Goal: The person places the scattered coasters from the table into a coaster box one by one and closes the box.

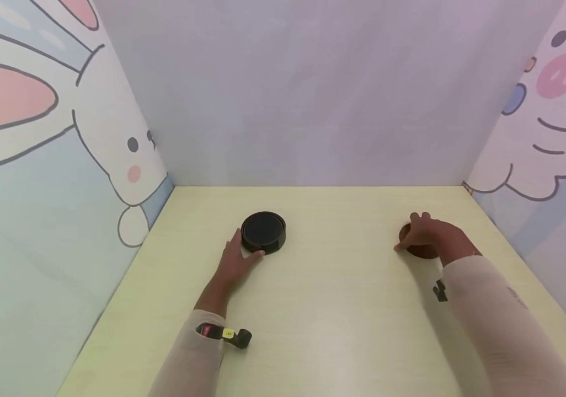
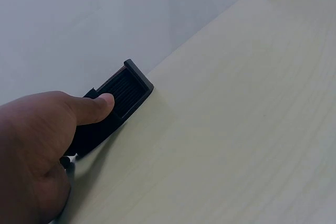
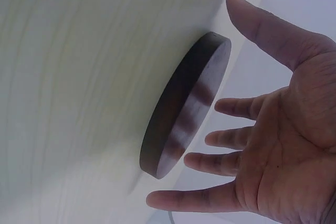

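Note:
A round black holder [image 1: 268, 245] with a stack of dark, coaster-like discs [image 1: 263, 229] inside stands at the left of the table. My left hand [image 1: 235, 262] holds its near-left side, with the thumb laid across the front slot, where stacked layers [image 2: 131, 93] show in the left wrist view. The other left fingers are largely hidden there. Toward the right, a flat dark-brown disc [image 3: 176, 114] lies on the table. My right hand [image 1: 429, 231] hovers over it, fingers spread and palm facing it; the right wrist view shows a gap between them.
The pale wood-grain table [image 1: 332, 309] meets a plain back wall [image 1: 313, 99]. Side panels printed with a rabbit [image 1: 109, 127] on the left and a cartoon animal [image 1: 556, 127] on the right flank it. A strapped wrist camera [image 1: 235, 336] juts from the left sleeve.

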Motion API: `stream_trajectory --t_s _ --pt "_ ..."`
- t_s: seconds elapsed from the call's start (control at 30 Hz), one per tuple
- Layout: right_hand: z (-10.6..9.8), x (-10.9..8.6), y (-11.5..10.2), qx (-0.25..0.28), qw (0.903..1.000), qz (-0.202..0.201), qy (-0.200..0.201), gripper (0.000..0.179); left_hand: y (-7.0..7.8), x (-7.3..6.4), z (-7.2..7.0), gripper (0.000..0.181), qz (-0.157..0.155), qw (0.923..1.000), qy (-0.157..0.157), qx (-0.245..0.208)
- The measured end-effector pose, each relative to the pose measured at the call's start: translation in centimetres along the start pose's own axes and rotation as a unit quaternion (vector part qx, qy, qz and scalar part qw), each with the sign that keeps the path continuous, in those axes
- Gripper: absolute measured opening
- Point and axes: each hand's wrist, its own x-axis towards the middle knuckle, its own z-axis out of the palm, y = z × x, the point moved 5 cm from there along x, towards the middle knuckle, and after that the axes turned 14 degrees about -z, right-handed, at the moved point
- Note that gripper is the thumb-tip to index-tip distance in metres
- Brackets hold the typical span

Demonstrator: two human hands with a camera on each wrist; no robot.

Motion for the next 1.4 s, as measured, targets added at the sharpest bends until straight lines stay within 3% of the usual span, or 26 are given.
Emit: stream_trajectory --t_s 0.2,0.43,0.9,1.13,1.4 --pt "-0.4 0.0 0.3 0.024 0.9996 -0.007 -0.011 0.099 -0.1 -0.2 0.0 0.107 -0.001 1.0000 -0.001 0.001" --pt "-0.6 -0.1 0.7 0.069 0.9975 -0.014 -0.006 0.095 -0.1 -0.1 -0.1 0.106 0.000 1.0000 0.001 -0.002" --pt "-1.3 0.4 1.0 -0.021 0.9994 -0.027 0.010 0.072 -0.2 -0.1 -0.1 0.107 -0.003 1.0000 0.001 -0.001" --pt "-1.8 -0.2 0.9 -0.062 0.9974 -0.001 0.036 0.082 -0.3 0.1 0.1 0.106 -0.001 1.0000 0.002 -0.002" --pt "-2.3 -0.2 0.4 -0.047 0.9935 0.017 0.103 0.087 -0.2 0.0 0.0 0.106 -0.004 1.0000 0.000 0.000"
